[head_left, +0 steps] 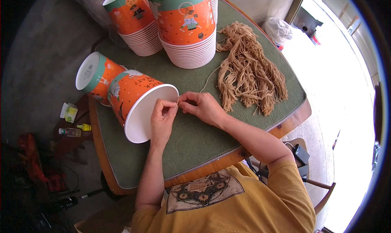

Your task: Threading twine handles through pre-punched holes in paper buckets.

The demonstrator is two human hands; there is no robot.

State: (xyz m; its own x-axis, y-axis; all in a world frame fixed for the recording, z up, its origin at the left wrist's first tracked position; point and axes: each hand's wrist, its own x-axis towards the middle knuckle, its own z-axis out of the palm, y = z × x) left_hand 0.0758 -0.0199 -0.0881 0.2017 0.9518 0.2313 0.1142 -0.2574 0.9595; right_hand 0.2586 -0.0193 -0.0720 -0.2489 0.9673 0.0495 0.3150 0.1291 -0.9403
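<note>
My left hand point(163, 119) and right hand point(201, 106) meet at frame centre, fingertips pinched shut on a thin tan string point(207, 79) at the rim of the tipped orange paper bucket point(140, 104); the bucket may roll if I tug; the string could slip loose or snag the yarn pile point(248, 76) at upper right.

An orange paper bucket point(136, 104) lies sideways on the table, tan string point(207, 80) at its rim.
</note>
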